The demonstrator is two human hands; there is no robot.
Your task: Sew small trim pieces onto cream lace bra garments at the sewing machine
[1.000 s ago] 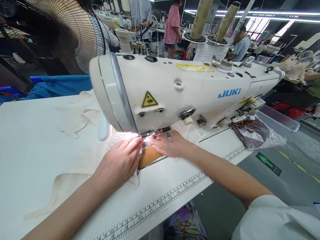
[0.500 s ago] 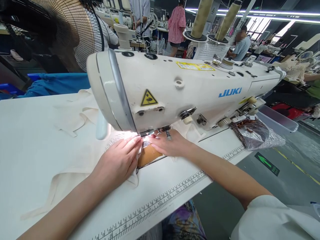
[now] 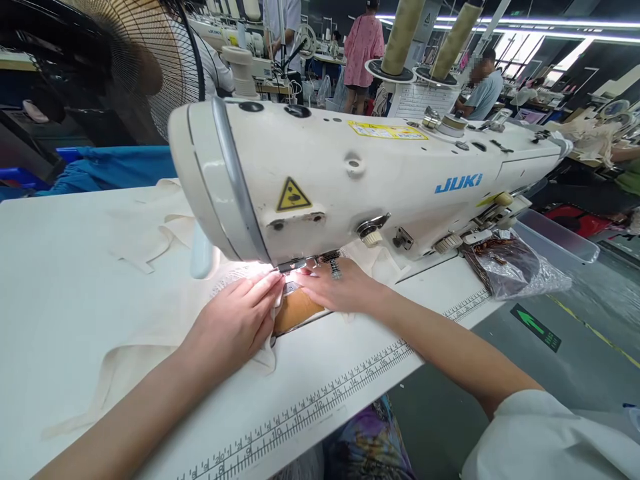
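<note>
Cream fabric (image 3: 145, 333) spreads across the sewing machine table, and part of it runs under the head of a white JUKI sewing machine (image 3: 320, 167). My left hand (image 3: 237, 313) presses a fold of this fabric beside the needle area, its fingers held together and bent. From the other side, my right hand (image 3: 337, 287) reaches in, fingers closed at the cloth's edge; their tips are partly hidden behind the presser parts and washed out by the lamp. Between the hands shows an orange-brown plate (image 3: 297, 310) in the machine bed.
A ruler strip (image 3: 320, 407) lines the table's front edge. A plastic bag of brown pieces (image 3: 510, 263) lies at the right end, near a clear bin (image 3: 560, 237). A fan (image 3: 145, 60) stands back left. Thread cones (image 3: 400, 40) rise behind the machine; several people are beyond.
Both hands and the fabric stay almost in place. The view has shifted very slightly. In the background, a person in a pink top has moved a little to the right.
</note>
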